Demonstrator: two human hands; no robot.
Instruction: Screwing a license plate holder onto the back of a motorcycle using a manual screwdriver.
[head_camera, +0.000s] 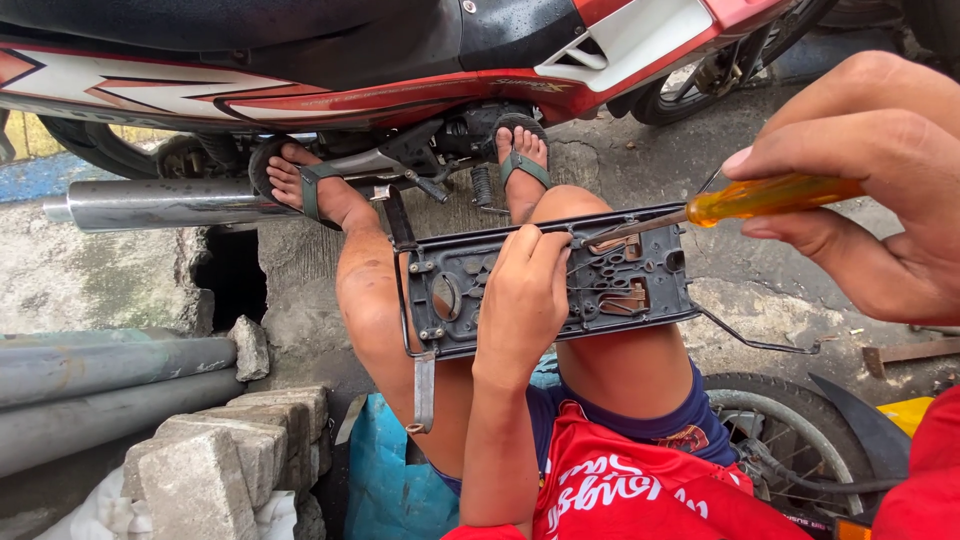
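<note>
A dark grey plastic panel (640, 290) with ribs and cut-outs rests across my bare knees. My left hand (522, 300) lies flat on its middle and presses it down. My right hand (868, 180) grips a screwdriver (745, 200) with a clear orange handle. The metal shaft slants down to the left, and its tip touches the panel's upper edge near a copper-coloured clip. A metal strap (424, 388) hangs from the panel's left end and a thin wire (755, 342) trails off its right side.
A red, white and black motorbike (400, 70) stands just beyond my sandalled feet, its chrome exhaust (160, 204) pointing left. Grey pipes (100, 385) and stacked paving blocks (230, 455) lie at lower left. A small wheel (790, 440) sits at lower right.
</note>
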